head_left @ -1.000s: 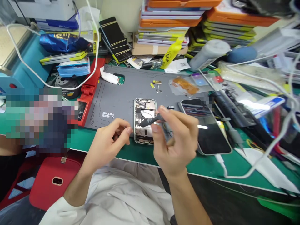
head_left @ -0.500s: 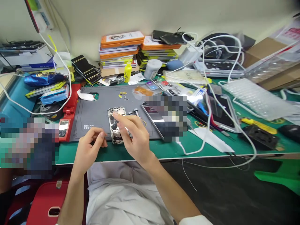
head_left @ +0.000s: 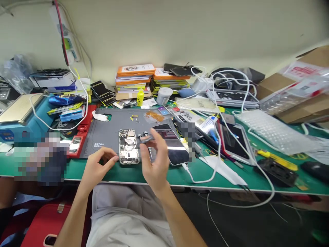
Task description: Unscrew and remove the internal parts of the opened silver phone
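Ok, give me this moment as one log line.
left hand: at left edge of opened phone, contact unclear | right hand: holding dark tool | opened phone: mostly on grey mat

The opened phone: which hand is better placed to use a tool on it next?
Probably the right hand: it pinches a dark tool near the right edge of the opened phone. The left hand is by its left edge, but shows no tool.
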Available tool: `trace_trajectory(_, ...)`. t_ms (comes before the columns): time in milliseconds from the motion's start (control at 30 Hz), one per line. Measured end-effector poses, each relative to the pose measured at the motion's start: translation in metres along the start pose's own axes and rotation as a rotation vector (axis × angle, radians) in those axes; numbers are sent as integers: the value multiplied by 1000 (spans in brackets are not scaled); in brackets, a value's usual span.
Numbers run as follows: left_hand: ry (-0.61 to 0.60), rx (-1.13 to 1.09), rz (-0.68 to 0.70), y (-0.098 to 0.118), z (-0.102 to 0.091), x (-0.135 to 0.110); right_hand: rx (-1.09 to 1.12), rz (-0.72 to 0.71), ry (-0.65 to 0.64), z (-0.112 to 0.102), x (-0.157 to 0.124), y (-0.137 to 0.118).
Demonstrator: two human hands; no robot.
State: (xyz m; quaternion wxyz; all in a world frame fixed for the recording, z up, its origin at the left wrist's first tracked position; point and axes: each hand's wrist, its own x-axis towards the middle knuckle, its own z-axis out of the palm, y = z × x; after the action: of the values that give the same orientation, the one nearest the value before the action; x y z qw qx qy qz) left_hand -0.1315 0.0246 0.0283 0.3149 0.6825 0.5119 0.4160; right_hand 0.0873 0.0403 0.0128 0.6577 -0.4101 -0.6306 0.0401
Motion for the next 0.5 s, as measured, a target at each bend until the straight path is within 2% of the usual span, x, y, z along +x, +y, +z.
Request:
trace_trajectory(67,-35,110,94,0,1,0,-49,129,31,-15,0,5)
trace_trajectory(133,-86,268,171,0,4,1,-94,179,55,-28,0,12)
trace_trajectory(300,-148,637,257,-3,16,1,-145,164,84,-33,-8,27)
trace_trajectory(400,-137,685,292,-7,19,-1,-158,135,74,-32,-11,27)
trace_trajectory(500,-132,697,316,-7,19,-3,-268,45,77,-36,-9,24)
